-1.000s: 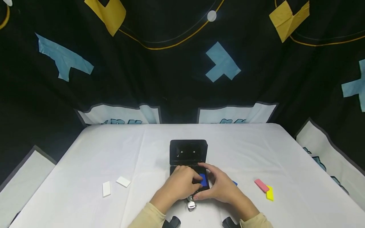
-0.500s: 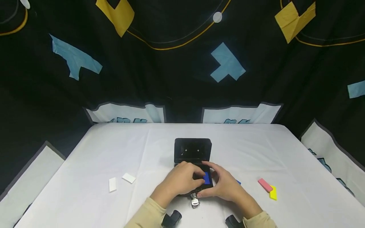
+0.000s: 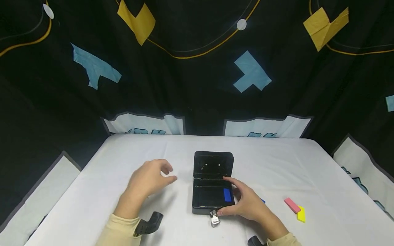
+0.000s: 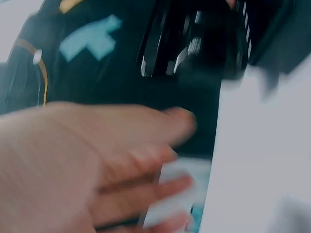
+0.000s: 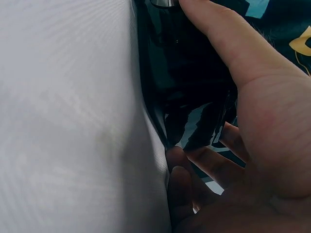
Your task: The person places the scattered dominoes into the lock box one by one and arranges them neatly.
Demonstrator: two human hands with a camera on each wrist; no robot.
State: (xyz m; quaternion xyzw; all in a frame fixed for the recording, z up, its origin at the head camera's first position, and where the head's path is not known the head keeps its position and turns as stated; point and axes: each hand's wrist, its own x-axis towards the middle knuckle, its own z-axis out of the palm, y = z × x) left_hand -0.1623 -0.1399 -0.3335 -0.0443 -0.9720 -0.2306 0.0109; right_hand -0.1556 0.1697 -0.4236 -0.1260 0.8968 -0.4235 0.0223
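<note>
A black cash box [image 3: 212,196] stands on the white table with its lid [image 3: 213,164] raised. Inside it, by the right wall, lies a small blue block [image 3: 227,195]. A metal key [image 3: 214,218] sticks out at the front. My right hand [image 3: 250,201] grips the box's right side, thumb at the front corner, fingers along the side and back; the right wrist view shows the thumb against the black wall [image 5: 194,73]. My left hand [image 3: 149,179] hovers left of the box, fingers loosely bent, holding nothing; it is blurred in the left wrist view.
A pink block [image 3: 292,205] rests against a yellow block [image 3: 301,214] to the right. Another blue piece [image 3: 263,201] shows partly behind my right hand. A dark curtain [image 3: 191,85] hangs behind the table [image 3: 172,147].
My left hand has come out of the box and moved left, now covering where two white blocks lay. The right hand keeps its hold on the box. The head view has shifted slightly.
</note>
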